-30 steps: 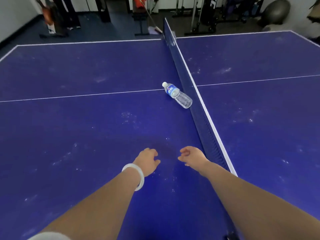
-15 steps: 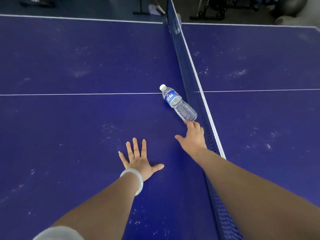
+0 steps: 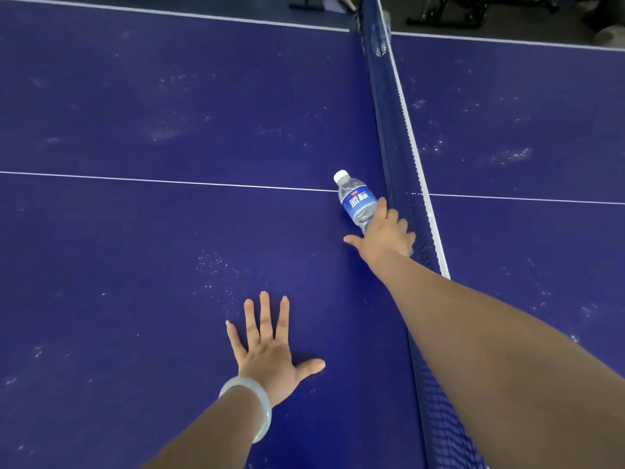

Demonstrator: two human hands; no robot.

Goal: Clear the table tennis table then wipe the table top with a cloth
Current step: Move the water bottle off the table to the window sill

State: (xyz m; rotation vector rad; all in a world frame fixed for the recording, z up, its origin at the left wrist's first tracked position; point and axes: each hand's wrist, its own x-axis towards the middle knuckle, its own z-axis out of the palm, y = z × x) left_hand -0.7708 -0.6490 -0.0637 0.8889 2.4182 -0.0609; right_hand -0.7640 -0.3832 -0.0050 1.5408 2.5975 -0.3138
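A clear plastic water bottle (image 3: 355,197) with a blue label and white cap lies on its side on the blue table tennis table (image 3: 152,238), close to the left of the net (image 3: 395,137). My right hand (image 3: 385,235) reaches far forward and lies over the bottle's lower half, fingers stretched along it and thumb spread out to the left on the table. The bottle's base is hidden under that hand. My left hand (image 3: 269,353), with a pale bangle on its wrist, presses flat on the table top, fingers spread.
The table top carries pale dusty smudges and specks on both halves. A white centre line crosses it from left to right. Beyond the far edge are dark floor and the feet of gym equipment (image 3: 449,18).
My right hand has moved forward from just short of the bottle's base to lie on top of the bottle. The left hand stays flat on the table. The view has leaned further in.
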